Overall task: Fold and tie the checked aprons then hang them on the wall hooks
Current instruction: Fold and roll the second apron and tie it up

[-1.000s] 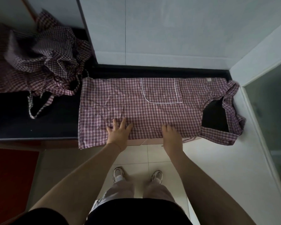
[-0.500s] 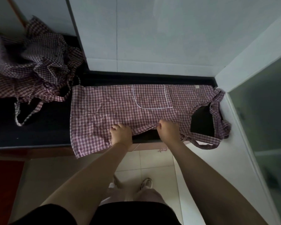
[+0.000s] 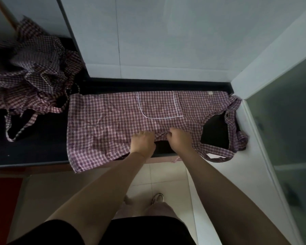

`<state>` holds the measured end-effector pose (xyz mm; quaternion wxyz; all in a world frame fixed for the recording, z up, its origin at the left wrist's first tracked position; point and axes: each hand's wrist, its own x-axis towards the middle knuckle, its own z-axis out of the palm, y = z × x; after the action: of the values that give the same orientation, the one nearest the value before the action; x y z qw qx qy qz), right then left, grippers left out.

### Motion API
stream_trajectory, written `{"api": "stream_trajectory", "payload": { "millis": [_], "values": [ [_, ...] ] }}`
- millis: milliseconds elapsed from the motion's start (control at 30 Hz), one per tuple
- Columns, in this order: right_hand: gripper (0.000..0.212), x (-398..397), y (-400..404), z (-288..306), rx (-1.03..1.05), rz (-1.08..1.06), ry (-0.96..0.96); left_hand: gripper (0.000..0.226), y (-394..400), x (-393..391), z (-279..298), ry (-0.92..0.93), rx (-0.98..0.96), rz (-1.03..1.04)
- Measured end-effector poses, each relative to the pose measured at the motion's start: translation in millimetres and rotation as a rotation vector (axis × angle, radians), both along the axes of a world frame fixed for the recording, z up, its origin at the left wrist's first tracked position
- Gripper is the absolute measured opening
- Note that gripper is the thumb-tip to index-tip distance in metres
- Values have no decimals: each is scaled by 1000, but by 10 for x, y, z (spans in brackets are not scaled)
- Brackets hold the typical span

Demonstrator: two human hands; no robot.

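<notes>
A red-and-white checked apron (image 3: 113,124) lies spread across the dark counter (image 3: 34,147) in the middle of the frame, its white-piped pocket (image 3: 159,106) toward the far edge and its neck loop and ties (image 3: 235,124) trailing off to the right onto the white ledge (image 3: 254,156). The apron's lower left corner hangs over the counter's near edge.

Both hands meet at the near hem, just below the pocket. The left hand (image 3: 143,143) has its fingers curled down into the cloth, gripping the hem. The right hand (image 3: 179,140) sits just beside it, fingers curled and pinching a fold of the same hem. Between and below the two hands the hem is pulled up from the edge, and a strip of bare dark counter shows there.

At the upper left of the frame a crumpled heap of more checked aprons (image 3: 32,71) lies on the counter, with a loose strap (image 3: 19,128) looping down toward the near edge. The heap touches the spread apron's far left corner or lies just beside it; which, I cannot tell.

Behind the counter stands a pale tiled wall (image 3: 166,41). At the right is a frosted glass panel (image 3: 290,121). Below, the floor is pale tile (image 3: 157,177), with a red mat (image 3: 2,200) at the lower left and one sneaker (image 3: 157,198) visible between the forearms.
</notes>
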<state>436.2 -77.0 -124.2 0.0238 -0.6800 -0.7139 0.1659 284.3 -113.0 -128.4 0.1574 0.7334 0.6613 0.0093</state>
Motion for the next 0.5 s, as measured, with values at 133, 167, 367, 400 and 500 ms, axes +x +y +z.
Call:
{"api": "stream_trajectory", "payload": {
  "millis": [133,167,367,400,500],
  "values": [
    [14,131,-9,-18,-7,-17,-49,20,50,67,49,77,-47,10],
    [14,166,-5,-25,-12,-28,-65,21,76,36,57,89,-97,12],
    [17,168,108,69,-84,-144,-104,24,240,-368,326,182,-381,-44],
    [17,147,141,113,-91,-182,-109,24,267,-456,374,194,-404,-33],
    [17,66,280,256,-77,-250,-142,25,390,-750,533,271,-394,58]
  ]
}}
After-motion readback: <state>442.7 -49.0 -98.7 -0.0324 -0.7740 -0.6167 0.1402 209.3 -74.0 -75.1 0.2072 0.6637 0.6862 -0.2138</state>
